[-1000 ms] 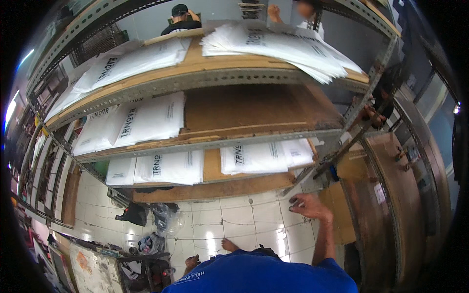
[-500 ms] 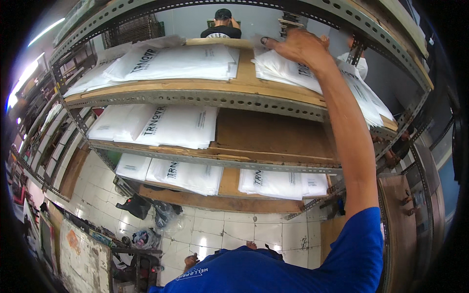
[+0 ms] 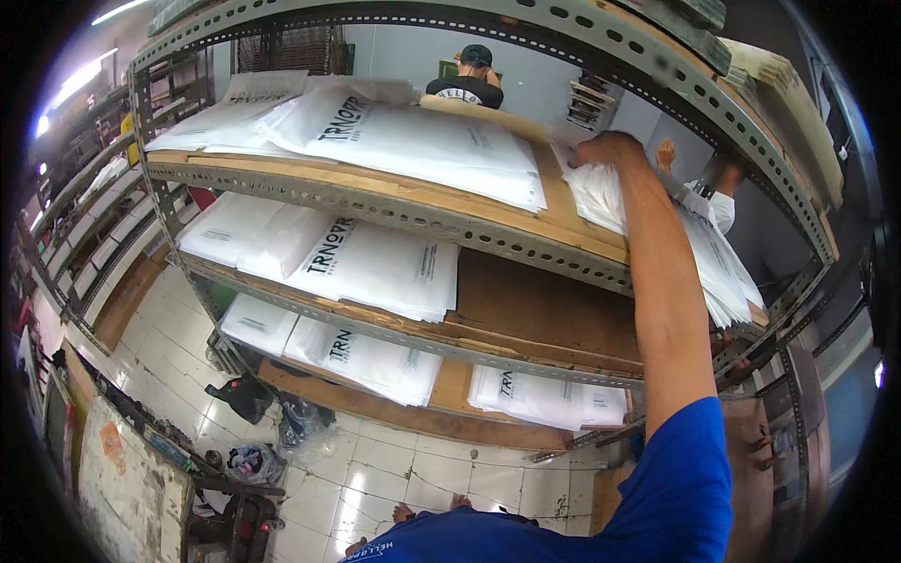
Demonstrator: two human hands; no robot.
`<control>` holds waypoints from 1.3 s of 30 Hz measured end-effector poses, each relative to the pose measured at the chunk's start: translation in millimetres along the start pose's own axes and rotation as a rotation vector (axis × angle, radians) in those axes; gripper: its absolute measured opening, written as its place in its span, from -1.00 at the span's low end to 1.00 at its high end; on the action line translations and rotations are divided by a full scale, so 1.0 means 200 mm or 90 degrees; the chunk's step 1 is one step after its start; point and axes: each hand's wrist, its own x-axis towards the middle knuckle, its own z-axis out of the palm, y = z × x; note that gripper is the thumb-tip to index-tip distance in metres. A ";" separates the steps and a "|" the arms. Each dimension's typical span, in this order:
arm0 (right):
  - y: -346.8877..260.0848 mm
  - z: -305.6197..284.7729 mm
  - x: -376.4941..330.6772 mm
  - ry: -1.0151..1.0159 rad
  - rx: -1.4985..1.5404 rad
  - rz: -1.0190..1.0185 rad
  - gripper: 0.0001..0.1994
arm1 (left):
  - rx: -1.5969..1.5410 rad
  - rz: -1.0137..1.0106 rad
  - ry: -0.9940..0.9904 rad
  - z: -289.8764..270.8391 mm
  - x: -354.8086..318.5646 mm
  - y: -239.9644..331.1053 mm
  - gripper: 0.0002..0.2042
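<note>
Right hand [image 3: 610, 150], arm extended up and forward, rests with fingers closed on the stack of white sheets [image 3: 699, 249] at the right end of the top shelf [image 3: 394, 202]. The stack's long axis slants down toward the right. Left hand out of view; its state cannot be told.

One head-worn fisheye view looks forward and slightly down at a metal shelf rack [image 3: 394, 211] from close range, the floor tiles [image 3: 375, 469] below the rack, its straight rails bending toward the picture's rim.

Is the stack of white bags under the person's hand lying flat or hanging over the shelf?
Hanging over: the stack droops past the shelf edge under the right hand.
</note>
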 end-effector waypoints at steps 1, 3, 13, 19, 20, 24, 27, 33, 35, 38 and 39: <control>-0.01 0.00 0.00 -0.004 -0.004 0.003 -0.30 | 0.001 -0.002 0.003 -0.02 0.00 -0.01 -0.42; -0.03 -0.02 0.00 -0.020 -0.007 0.012 -0.31 | 0.003 -0.003 0.004 -0.06 0.01 -0.04 -0.41; 0.01 -0.02 0.02 0.012 -0.014 0.017 -0.37 | -0.035 0.029 0.009 -0.17 0.06 -0.04 -0.39; 0.20 -0.12 -0.06 0.043 0.033 -0.001 -0.43 | 0.007 0.055 0.006 -0.22 0.07 -0.06 -0.38; 0.23 -0.12 -0.07 0.075 0.083 0.028 -0.43 | 0.098 0.093 0.002 -0.24 0.07 -0.08 -0.38; 0.27 -0.21 -0.20 0.145 0.197 0.039 -0.40 | 0.236 0.183 -0.035 -0.28 0.11 -0.12 -0.38; 0.40 -0.20 -0.35 0.250 0.348 -0.018 -0.40 | -0.384 0.016 0.027 -0.22 0.11 -0.10 -0.42; 0.61 -0.26 -0.71 0.286 0.337 0.041 -0.22 | -0.283 0.158 -0.077 -0.20 -0.08 0.47 -0.52; 0.58 -0.26 -0.87 0.282 0.495 -0.034 -0.14 | -0.232 0.234 -0.239 -0.15 -0.23 0.75 -0.55; 0.50 -0.26 -1.16 0.210 0.681 -0.188 -0.07 | -0.083 0.388 -0.465 -0.04 -0.75 1.30 -0.53; 0.49 -0.29 -1.27 0.185 0.707 -0.236 -0.05 | -0.052 0.462 -0.511 0.02 -1.01 1.48 -0.51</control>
